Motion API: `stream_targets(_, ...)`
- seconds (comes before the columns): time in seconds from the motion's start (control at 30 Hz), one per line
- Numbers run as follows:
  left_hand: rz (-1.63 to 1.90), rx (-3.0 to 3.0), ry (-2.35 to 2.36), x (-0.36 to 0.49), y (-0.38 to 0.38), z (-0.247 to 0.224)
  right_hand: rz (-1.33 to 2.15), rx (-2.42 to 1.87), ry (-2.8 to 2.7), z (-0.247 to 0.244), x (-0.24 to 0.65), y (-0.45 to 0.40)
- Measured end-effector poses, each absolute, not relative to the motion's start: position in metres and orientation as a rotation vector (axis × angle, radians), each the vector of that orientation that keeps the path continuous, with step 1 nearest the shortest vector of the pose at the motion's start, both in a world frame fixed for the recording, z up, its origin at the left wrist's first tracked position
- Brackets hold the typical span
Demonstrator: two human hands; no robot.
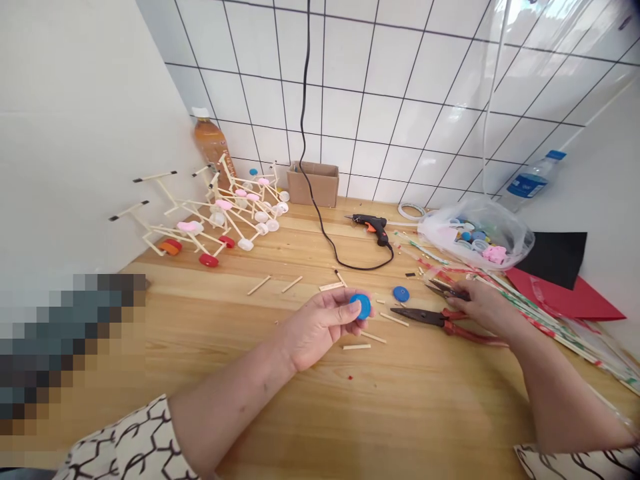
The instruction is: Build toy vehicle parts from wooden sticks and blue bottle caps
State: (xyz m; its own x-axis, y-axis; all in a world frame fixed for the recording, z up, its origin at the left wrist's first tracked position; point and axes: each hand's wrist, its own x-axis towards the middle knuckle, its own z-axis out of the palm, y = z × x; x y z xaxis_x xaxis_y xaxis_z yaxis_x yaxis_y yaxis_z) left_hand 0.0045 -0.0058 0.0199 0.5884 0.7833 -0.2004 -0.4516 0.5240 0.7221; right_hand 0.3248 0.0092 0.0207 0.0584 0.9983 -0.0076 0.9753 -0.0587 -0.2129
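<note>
A blue bottle cap is pinched between the thumb and fingers of my left hand, above the middle of the table. My right hand has its fingers closed round the handles of dark scissors, whose tips point left. Just below them lie long-nosed pliers with orange-red handles. A second blue cap, with a small hole in its centre, rests on the wood between my hands. Short wooden sticks are scattered around my left hand.
Stick models with cap wheels stand at the back left by an orange drink bottle. A black glue gun with its cord, a cardboard box and a bag of caps are behind. Long wrapped sticks lie right.
</note>
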Motion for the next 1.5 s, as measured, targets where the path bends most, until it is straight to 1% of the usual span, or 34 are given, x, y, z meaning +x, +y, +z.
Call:
stream_targets(0.17,0.755,0.667,0.53,0.004,-0.006,0.02,0.032,-2.197,-1.883,0.034,0.318,0.0)
stream_targets(0.23,0.745,0.667,0.506,0.003,-0.006,0.021,0.02,-2.116,-1.746,0.043,0.306,-0.009)
stream_targets(0.4,0.748,0.662,0.463,0.001,-0.006,0.02,0.481,-1.656,-1.847,0.053,0.255,-0.039)
stream_targets(0.47,0.75,0.657,0.455,0.001,-0.006,0.02,0.703,-1.542,-1.844,0.047,0.239,-0.049)
stream_targets(0.53,0.756,0.65,0.456,0.002,-0.006,0.02,0.854,-1.507,-1.813,0.04,0.23,-0.056)
stream_targets(0.6,0.757,0.643,0.464,0.002,-0.006,0.02,0.935,-1.494,-1.81,0.036,0.226,-0.06)
stream_targets(0.93,0.74,0.531,0.529,0.007,-0.01,0.016,1.112,-1.433,-1.808,0.039,0.215,-0.064)
stream_targets(1.2,0.727,0.481,0.518,0.008,-0.011,0.012,1.407,-1.453,-1.527,0.029,0.213,-0.065)
stream_targets(1.3,0.737,0.484,0.522,0.008,-0.012,0.013,1.405,-1.45,-1.482,0.028,0.21,-0.065)
stream_targets(1.5,0.757,0.51,0.517,0.009,-0.013,0.015,1.194,-1.455,-1.645,0.029,0.204,-0.066)
